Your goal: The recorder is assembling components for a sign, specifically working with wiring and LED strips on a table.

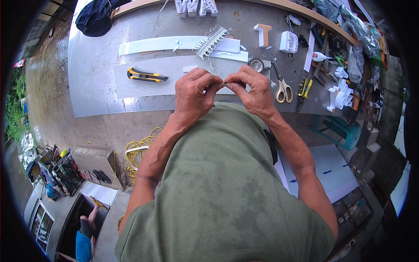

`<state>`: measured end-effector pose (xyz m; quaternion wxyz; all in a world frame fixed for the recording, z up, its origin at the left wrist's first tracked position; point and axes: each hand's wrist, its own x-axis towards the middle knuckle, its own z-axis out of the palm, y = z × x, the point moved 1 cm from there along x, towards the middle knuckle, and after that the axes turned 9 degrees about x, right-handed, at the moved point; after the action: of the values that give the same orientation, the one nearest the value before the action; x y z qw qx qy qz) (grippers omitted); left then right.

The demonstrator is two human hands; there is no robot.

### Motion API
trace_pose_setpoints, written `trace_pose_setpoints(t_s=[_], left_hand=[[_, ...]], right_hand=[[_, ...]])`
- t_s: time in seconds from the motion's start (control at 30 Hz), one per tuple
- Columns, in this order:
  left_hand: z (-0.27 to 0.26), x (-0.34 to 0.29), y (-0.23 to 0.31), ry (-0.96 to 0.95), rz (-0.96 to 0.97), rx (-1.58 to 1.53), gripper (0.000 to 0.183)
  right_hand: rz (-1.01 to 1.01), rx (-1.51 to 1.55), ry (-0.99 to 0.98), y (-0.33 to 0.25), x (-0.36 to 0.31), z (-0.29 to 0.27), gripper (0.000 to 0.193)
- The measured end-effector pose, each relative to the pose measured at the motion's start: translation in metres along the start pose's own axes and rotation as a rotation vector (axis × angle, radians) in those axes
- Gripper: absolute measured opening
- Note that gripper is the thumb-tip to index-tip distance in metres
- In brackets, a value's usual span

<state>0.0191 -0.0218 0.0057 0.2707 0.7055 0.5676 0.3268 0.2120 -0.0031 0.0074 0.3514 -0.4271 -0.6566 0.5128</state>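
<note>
one knife (146, 75), one scissors (283, 87), two hands (194, 94)

— What sort of place?
— Sign-making workshop, open to a yard. Long metal workbench (94, 94), utility knife (146, 75), scissors (283, 87), pliers (303, 91), white block letters (196, 7).
— Anything on the ground?
— Coiled yellow cable (135, 155), open toolbox (65, 172) on bare concrete.

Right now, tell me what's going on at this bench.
A person in a green shirt stands at a grey workbench, both hands together over its near edge. The left hand and right hand pinch something tiny between the fingertips, too small to identify. A yellow utility knife lies to the left, yellow-handled scissors to the right, a string of white modules beyond.
</note>
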Motion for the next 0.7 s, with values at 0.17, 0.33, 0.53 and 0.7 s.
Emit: trace_pose_setpoints(t_s=[0.17,0.33,0.53,0.7], left_hand=[[0.001,0.001,-0.003,0.007,0.091,0.074,0.014],[0.002,0.004,-0.011,-0.232,-0.054,-0.088,0.017],[-0.001,0.011,-0.016,-0.330,-0.136,-0.201,0.018],[0.001,0.012,-0.022,-0.422,-0.201,-0.270,0.021]], right_hand=[[0.073,0.020,-0.067,0.006,0.000,-0.001,0.009],[0.066,-0.054,-0.071,0.008,-0.003,-0.004,0.009],[0.213,0.032,-0.104,0.008,-0.002,-0.012,0.014],[0.215,0.142,-0.132,0.015,0.000,-0.015,0.027]])
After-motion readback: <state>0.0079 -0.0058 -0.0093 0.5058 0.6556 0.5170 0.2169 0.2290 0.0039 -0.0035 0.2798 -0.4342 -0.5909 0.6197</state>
